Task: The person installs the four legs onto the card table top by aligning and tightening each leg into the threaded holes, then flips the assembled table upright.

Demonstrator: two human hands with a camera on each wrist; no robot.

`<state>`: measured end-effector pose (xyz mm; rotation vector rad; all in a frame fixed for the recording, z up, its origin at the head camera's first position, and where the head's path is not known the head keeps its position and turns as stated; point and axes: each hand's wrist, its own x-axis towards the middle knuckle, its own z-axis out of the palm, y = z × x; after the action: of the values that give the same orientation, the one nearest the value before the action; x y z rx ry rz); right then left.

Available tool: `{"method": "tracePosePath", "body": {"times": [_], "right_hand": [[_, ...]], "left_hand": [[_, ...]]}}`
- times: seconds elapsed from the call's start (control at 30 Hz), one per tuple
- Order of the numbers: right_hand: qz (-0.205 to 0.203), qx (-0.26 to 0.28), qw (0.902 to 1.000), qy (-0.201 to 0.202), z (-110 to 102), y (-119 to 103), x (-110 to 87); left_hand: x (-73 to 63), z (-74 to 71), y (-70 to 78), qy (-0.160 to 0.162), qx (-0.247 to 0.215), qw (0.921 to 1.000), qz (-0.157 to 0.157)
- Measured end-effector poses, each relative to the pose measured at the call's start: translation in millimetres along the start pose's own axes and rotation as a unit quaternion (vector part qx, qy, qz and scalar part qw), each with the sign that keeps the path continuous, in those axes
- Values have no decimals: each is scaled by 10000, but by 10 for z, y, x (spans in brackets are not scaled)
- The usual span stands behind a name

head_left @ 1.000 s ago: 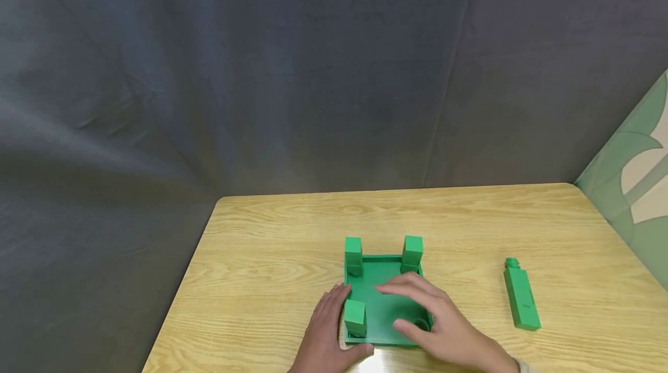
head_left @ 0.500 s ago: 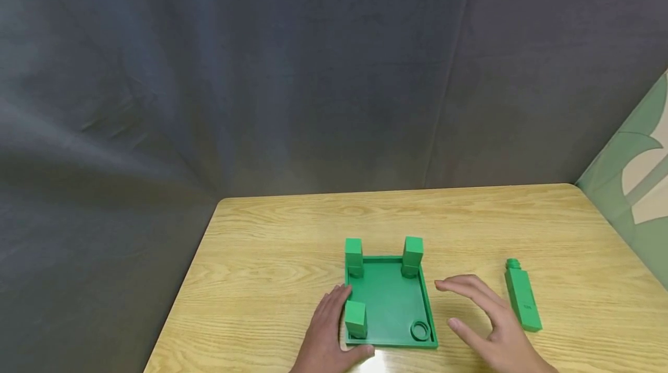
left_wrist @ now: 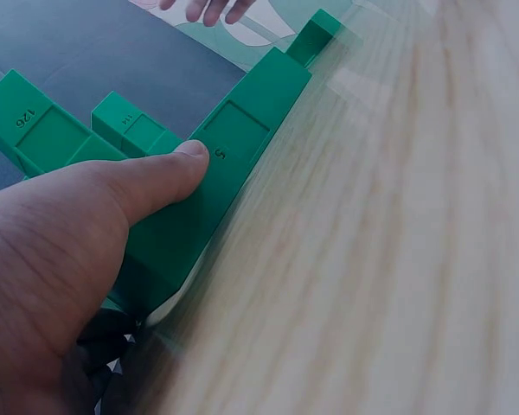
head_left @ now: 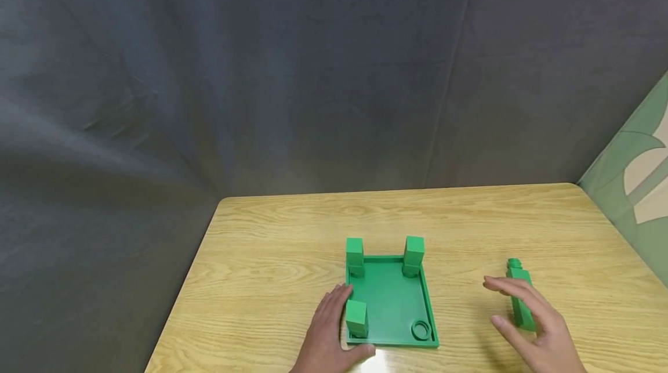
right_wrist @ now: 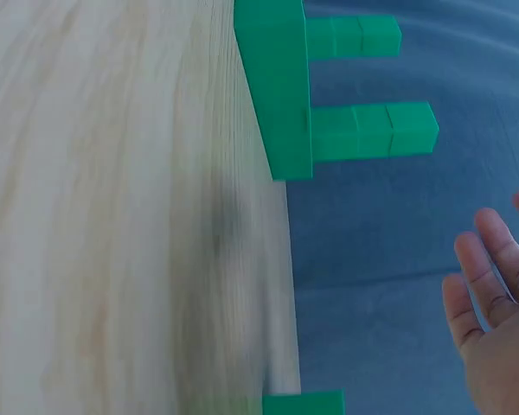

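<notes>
A small green square tabletop [head_left: 388, 300] with a raised rim lies underside up. Square green legs stand upright at three of its corners; the near right corner shows a bare round socket [head_left: 420, 330]. My left hand [head_left: 326, 332] holds the near left corner, fingers along the left side and thumb pressed on the front side, as the left wrist view shows. A loose green leg [head_left: 523, 316] with a threaded neck lies on the right, partly hidden behind my right hand [head_left: 545, 329]. That hand hovers over it with thumb and fingers spread, holding nothing.
The wooden table [head_left: 271, 257] has its far edge against a dark grey curtain [head_left: 334, 83]. A patterned green and cream cloth [head_left: 644, 170] hangs along the right side. In the left wrist view, raised numbers mark the green parts.
My right hand has moved right, away from above the tabletop, to over the loose leg, uncovering the socket. The left hand stays at its corner.
</notes>
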<state>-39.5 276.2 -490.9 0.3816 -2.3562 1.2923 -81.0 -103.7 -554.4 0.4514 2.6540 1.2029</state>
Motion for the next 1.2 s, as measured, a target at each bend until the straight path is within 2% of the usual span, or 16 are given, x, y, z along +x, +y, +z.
{"method": "tracePosePath", "body": {"times": [0.2,0.43,0.63,0.73,0.9,1.2], "right_hand": [[353,-105,9991,232,-56,64,-56],[361,-477,9967,550,-61,206,-101],[587,-815,9914,837,-90,332,-147],[733,-1059,9880,849,-109,397,-172],[1034,-1354,9823,782,-121,500,-212],[2076,-1731,9600,732,-199,608,-234]], "left_hand": [[14,-3,3,-56,-28,10000,32],[14,2,0,-76,-42,10000,45],[11,11,-11,-3,18,9999,117],[8,9,-19,30,46,9999,158],[-1,4,-18,43,47,9999,146],[-5,-4,-2,13,16,10000,55]]}}
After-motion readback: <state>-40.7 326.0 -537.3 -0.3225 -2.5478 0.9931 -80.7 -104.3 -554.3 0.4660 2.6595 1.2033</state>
